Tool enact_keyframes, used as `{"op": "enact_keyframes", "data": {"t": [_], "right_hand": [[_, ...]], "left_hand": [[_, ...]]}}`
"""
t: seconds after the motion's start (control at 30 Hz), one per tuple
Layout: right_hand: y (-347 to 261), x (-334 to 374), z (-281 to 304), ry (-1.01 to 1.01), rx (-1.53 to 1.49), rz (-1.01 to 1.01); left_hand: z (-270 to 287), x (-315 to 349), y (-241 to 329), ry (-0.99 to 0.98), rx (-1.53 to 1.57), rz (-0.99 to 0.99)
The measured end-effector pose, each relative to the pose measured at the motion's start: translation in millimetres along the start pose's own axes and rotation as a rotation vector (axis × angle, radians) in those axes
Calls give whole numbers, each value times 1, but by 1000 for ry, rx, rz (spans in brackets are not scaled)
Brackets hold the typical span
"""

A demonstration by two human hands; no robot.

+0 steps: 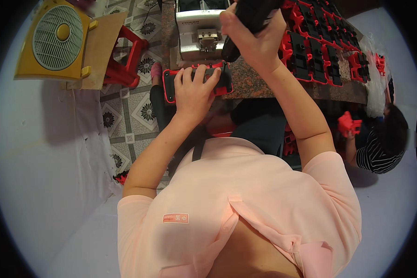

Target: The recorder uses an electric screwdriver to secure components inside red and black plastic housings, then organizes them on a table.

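Note:
My left hand point(194, 93) lies palm down with fingers spread on a red-and-black plastic casing point(170, 85) at the table's near edge. Its fingertips reach toward the casing's far side, and the hand covers much of the middle. Raised to the right of it, my right hand point(259, 44) is wrapped round a black handheld power tool point(254, 16). The lower tip of this tool points down near the casing's far right corner, apart from it. The tool's upper end is cut off by the picture's edge.
Beyond the casing stands a silver metal fixture point(200, 34). Rows of red-and-black casings point(310, 51) fill the speckled tabletop point(252, 83) at right, beside clear plastic wrap point(377, 78). A person point(380, 143) holds a red part point(349, 124). At left are a yellow fan point(62, 32) and red stool point(127, 60).

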State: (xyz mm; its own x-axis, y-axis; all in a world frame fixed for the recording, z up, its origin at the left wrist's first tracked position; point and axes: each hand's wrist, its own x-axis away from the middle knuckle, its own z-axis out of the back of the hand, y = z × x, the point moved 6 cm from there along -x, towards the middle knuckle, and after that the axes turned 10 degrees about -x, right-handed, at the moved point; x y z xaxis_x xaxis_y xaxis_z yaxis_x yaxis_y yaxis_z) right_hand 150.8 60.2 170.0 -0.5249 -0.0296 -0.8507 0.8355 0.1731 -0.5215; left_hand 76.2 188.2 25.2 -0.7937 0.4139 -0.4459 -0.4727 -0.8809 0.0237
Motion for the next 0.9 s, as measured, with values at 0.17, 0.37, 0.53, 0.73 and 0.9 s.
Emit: {"op": "enact_keyframes", "data": {"t": [0.17, 0.37, 0.53, 0.73, 0.9], "right_hand": [[5, 4, -9, 13, -94, -150], [20, -13, -10, -25, -142, -255], [29, -16, -13, -76, -158, -58], [55, -17, -22, 54, -76, -153], [44, -20, -5, 145, -165, -373]], "left_hand": [[0, -2, -1, 38, 13, 2], [-1, -2, -3, 4, 40, 7], [3, -1, -3, -8, 33, -1], [6, 1, -1, -7, 56, -17], [2, 5, -1, 27, 67, 3]]}}
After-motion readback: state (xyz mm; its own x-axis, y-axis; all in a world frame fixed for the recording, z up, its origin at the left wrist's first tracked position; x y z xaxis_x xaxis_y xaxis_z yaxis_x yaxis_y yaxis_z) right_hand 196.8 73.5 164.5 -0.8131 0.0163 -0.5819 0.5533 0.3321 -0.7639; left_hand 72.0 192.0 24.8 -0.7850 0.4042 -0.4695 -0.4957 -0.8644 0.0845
